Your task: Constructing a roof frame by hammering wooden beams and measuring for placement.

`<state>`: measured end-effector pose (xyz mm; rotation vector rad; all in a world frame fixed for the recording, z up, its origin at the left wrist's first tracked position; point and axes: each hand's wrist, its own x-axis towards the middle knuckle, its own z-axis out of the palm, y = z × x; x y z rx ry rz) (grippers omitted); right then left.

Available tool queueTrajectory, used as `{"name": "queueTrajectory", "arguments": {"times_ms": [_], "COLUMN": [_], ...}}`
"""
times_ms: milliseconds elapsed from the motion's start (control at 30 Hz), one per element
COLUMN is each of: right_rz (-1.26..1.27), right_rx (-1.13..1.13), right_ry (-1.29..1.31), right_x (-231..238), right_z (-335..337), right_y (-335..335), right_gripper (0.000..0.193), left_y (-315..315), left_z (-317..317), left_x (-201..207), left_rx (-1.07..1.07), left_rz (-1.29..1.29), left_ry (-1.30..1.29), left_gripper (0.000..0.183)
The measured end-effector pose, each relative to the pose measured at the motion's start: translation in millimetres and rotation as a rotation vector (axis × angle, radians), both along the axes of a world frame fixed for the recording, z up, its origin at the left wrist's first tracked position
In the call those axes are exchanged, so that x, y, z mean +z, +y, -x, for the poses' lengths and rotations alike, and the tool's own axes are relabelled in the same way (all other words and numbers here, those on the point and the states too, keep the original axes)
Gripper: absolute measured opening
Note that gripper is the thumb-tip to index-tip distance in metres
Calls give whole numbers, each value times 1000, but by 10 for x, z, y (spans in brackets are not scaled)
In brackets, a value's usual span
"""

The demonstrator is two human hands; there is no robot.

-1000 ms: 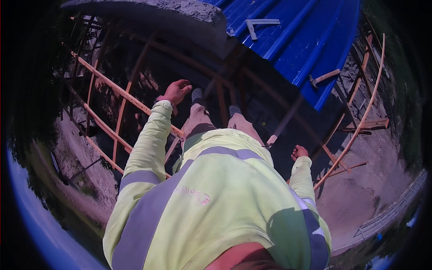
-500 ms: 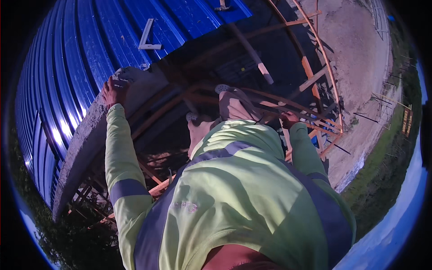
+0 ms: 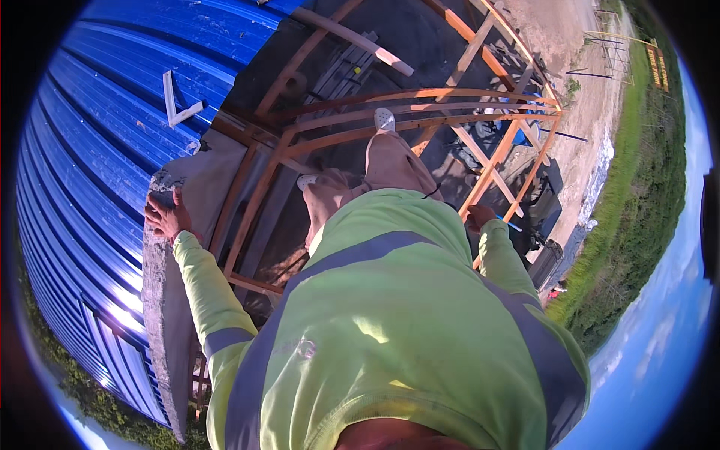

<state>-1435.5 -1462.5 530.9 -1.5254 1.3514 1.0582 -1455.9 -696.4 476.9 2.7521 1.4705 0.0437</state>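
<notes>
My left hand (image 3: 166, 215) rests on the top edge of a grey concrete wall (image 3: 159, 300), beside the blue corrugated roof. Its thumb and fingers are spread over the rough surface. Low at my right side, my right hand (image 3: 478, 216) is closed around a slanting wooden beam (image 3: 487, 172); shade hides part of the fingers. A pale L-shaped square (image 3: 171, 101) lies on the blue metal roofing (image 3: 97, 142), away from both hands. My feet, in white perforated shoes (image 3: 384, 120), are among the wooden frame members.
Long curved-looking timbers (image 3: 420, 107) cross in front of me, with a drop to shaded ground beneath them. A loose-ended plank (image 3: 360, 41) juts out from the roof's edge. Dirt ground (image 3: 555, 37), grass (image 3: 622, 195) and a fence are far off at the right.
The view has turned, so the roof and square appear farther left and more timber shows ahead. My left hand appears lower and farther left, still on the wall; my right stays at the beam.
</notes>
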Motion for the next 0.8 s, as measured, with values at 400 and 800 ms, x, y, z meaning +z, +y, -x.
{"name": "queueTrajectory", "arguments": {"times_ms": [400,800], "right_rz": [176,167], "right_rx": [308,196], "right_ry": [-86,-318], "right_x": [119,369], "right_z": [-869,-2056], "right_y": [-359,-863], "right_gripper": [25,18], "left_y": [9,28], "left_z": [-448,-591], "left_x": [405,232], "left_rx": [29,281], "left_rz": [253,82], "left_ry": [-20,265], "left_gripper": [99,121]}}
